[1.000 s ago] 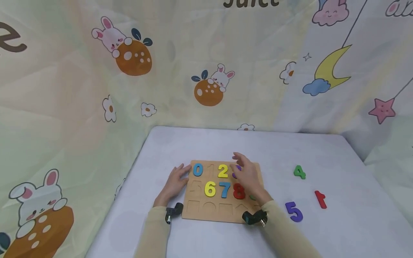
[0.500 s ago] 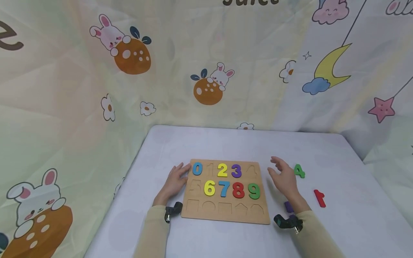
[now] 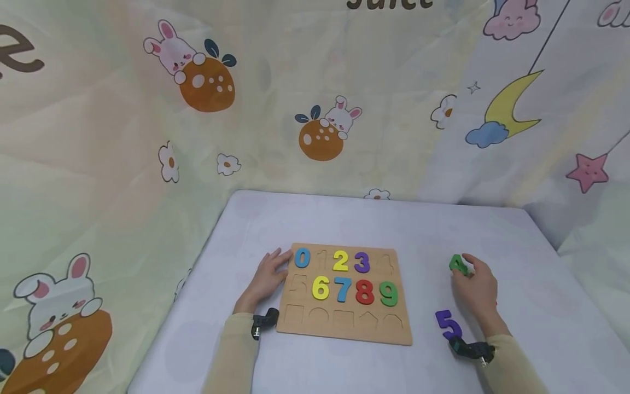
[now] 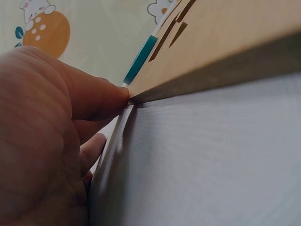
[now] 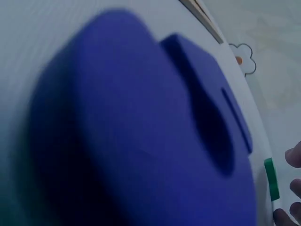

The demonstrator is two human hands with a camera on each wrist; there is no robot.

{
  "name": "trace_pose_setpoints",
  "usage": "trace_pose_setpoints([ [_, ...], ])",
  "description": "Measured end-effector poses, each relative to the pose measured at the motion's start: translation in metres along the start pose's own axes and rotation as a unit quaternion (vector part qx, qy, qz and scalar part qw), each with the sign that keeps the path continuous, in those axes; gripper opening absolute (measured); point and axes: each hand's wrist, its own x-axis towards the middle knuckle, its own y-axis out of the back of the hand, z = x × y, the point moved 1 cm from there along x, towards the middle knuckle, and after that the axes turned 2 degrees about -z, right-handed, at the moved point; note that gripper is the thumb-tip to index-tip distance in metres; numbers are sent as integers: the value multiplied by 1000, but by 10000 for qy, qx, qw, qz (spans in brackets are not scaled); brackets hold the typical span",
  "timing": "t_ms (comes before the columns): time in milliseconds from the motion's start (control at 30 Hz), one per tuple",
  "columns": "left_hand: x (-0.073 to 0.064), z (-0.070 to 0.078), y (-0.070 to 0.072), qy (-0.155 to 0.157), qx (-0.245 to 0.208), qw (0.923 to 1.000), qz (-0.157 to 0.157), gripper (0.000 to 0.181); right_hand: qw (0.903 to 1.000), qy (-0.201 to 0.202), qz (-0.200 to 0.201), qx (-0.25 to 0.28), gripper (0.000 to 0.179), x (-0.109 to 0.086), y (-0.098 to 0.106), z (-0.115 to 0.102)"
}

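Note:
My left hand (image 3: pixel 266 280) rests at the left edge of a wooden number board (image 3: pixel 344 327), fingers relaxed. In the left wrist view, a fingertip (image 4: pixel 115 101) touches the board's corner. My right hand (image 3: pixel 478 287) pinches a green number 4 (image 3: pixel 458 264) between thumb and fingers, low over the table right of the board. In the right wrist view the green 4 (image 5: pixel 271 180) shows beside fingertips (image 5: pixel 295 156) at the right edge. A purple number 5 (image 3: pixel 447 324) lies under the right wrist and fills much of that view.
The board bears a blue 0 (image 3: pixel 302 258), yellow 2 (image 3: pixel 340 261), purple 3 (image 3: pixel 362 262), and a second row with yellow 6, blue 7, red 8 and green 9 (image 3: pixel 388 294). Several bare recesses show. The right hand hides nearly all of a red 1. A printed cloth (image 3: pixel 266 126) hangs behind the table.
My right hand has moved from over the board rightward to the green 4 and taken hold of it; the 4 has turned slightly. The left hand has stayed at the board's edge.

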Motion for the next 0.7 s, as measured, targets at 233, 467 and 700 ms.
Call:
trace_pose_setpoints([
  [233, 0, 2, 1, 54, 49, 10000, -35, 51, 9995, -299, 10, -36, 62, 3, -3, 23],
  [467, 0, 2, 1, 28, -60, 10000, -26, 52, 9995, 181, -143, -195, 66, 5, 0, 20],
  [700, -1, 3, 2, -19, -138, 9999, 1, 51, 9995, 201, -58, -249, 62, 5, -5, 23],
])
